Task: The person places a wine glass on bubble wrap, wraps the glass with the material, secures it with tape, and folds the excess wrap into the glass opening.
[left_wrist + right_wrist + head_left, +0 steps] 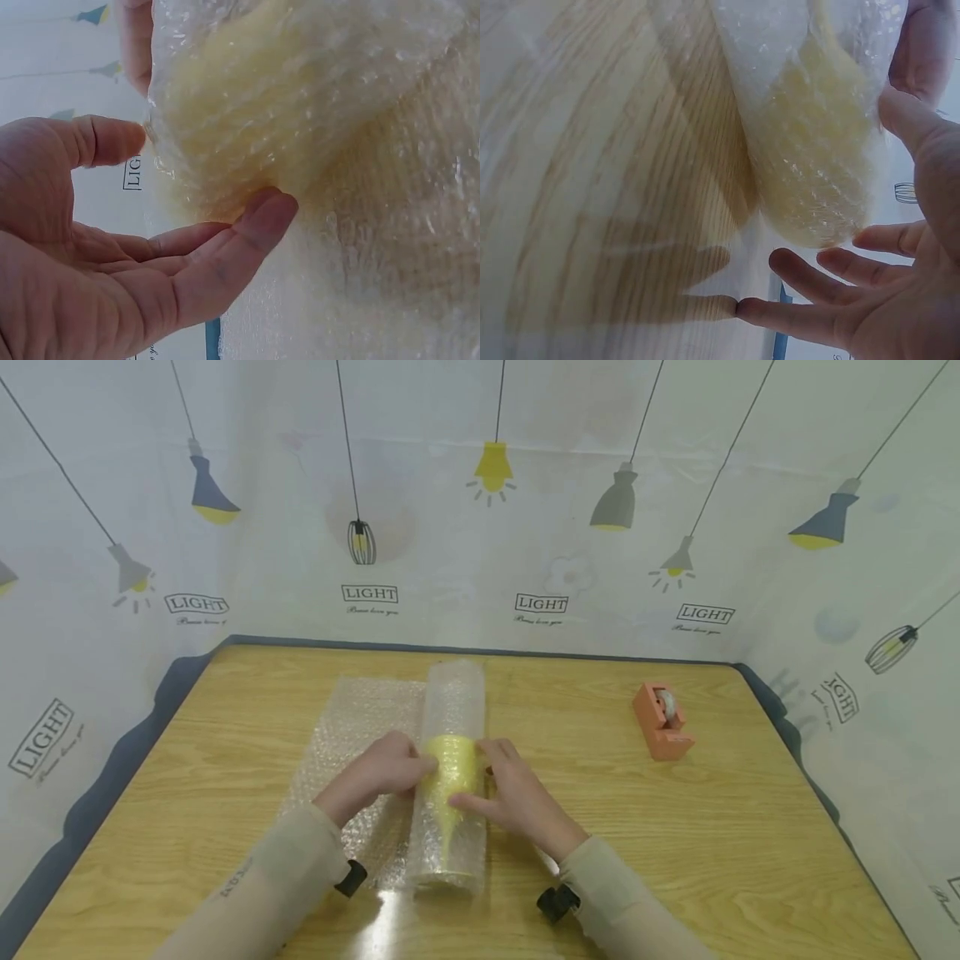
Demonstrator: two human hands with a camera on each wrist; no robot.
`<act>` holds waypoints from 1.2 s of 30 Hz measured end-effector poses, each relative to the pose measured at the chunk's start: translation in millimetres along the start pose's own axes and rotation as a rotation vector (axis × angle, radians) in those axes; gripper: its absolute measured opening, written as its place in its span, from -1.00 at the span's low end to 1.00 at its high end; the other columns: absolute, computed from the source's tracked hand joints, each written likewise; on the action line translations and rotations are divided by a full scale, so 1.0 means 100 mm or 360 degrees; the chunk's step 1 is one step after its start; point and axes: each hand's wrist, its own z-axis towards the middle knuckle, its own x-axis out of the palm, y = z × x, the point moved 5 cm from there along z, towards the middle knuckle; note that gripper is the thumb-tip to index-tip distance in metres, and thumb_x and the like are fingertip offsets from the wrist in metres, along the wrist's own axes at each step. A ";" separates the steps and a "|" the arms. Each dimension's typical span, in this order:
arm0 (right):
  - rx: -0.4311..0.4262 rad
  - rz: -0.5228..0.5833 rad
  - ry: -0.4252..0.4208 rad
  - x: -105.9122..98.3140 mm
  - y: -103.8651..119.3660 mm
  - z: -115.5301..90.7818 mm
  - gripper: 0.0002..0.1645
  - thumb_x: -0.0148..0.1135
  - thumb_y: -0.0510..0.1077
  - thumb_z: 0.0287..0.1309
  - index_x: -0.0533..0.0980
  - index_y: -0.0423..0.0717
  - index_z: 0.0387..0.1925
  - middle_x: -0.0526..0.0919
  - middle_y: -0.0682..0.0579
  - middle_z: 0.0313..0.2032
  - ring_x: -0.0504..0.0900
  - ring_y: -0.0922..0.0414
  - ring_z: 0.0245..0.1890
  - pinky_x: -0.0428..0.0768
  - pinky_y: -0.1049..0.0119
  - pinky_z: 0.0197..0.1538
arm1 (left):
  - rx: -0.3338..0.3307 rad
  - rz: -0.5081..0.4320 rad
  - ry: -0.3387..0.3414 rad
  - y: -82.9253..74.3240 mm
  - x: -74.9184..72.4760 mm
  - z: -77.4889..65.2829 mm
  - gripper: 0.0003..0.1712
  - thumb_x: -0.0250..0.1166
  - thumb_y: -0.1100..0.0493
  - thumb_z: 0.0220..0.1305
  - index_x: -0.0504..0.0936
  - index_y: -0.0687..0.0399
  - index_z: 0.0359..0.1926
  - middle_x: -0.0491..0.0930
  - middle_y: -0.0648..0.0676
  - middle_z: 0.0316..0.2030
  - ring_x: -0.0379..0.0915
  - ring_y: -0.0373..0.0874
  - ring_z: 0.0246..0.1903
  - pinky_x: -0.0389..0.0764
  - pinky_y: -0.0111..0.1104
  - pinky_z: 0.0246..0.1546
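Observation:
A yellow wine glass (455, 768) lies on its side, rolled in clear bubble wrap (456, 693), its bowl away from me and its stem tapering towards me. My left hand (393, 764) holds the roll from the left, with the thumb on top and the fingers (247, 232) bent along its lower side. From the right, my right hand (517, 789) spans the roll between thumb and forefinger. In the right wrist view the other fingers (810, 274) spread beyond the bowl, one fingertip at the table. A flat sheet of bubble wrap extends left under my left hand.
An orange tape dispenser (663, 722) with a roll of clear tape stands at the right of the wooden table (750, 843). A white curtain (435, 468) printed with lamps surrounds the table's back and sides. Black straps (558, 903) hang below both wrists.

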 end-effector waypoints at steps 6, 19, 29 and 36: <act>-0.0050 -0.0072 -0.0035 0.01 0.05 0.00 -0.01 0.53 0.20 0.13 0.34 -0.24 0.39 0.48 -0.18 0.19 0.59 -0.07 0.04 0.66 -0.02 0.13 | -0.0119 0.0103 -0.0027 0.00 0.04 0.01 -0.35 0.38 -0.39 0.20 0.54 0.13 -0.49 0.50 0.03 -0.52 0.36 -0.14 -0.54 0.58 -0.26 -0.44; 0.0038 0.0021 -0.0016 0.02 0.02 0.03 0.06 0.55 0.21 0.09 0.30 -0.17 0.46 0.44 -0.11 0.23 0.58 -0.05 0.10 0.66 -0.01 0.14 | -0.0151 0.0290 -0.0029 -0.02 0.08 0.06 -0.18 0.42 -0.46 0.11 0.58 0.25 -0.16 0.39 0.04 -0.47 0.23 -0.16 -0.57 0.38 -0.36 -0.62; 0.0117 0.0242 0.0029 -0.03 -0.08 0.03 0.03 0.58 0.14 0.09 0.29 -0.09 0.47 0.40 -0.08 0.25 0.58 -0.04 0.14 0.69 0.02 0.09 | -0.0164 0.0239 0.0015 -0.01 0.11 0.09 -0.17 0.40 -0.48 0.11 0.60 0.25 -0.18 0.41 0.03 -0.49 0.25 -0.17 -0.58 0.45 -0.33 -0.58; 0.0083 0.0280 0.0066 -0.14 -0.16 0.01 -0.04 0.57 0.03 0.13 0.31 -0.14 0.46 0.39 -0.15 0.27 0.59 -0.13 0.14 0.67 -0.02 0.15 | -0.0055 0.0090 0.0037 -0.03 0.18 0.10 -0.28 0.42 -0.40 0.17 0.63 0.22 -0.15 0.61 0.13 -0.31 0.55 -0.02 -0.33 0.67 -0.16 -0.27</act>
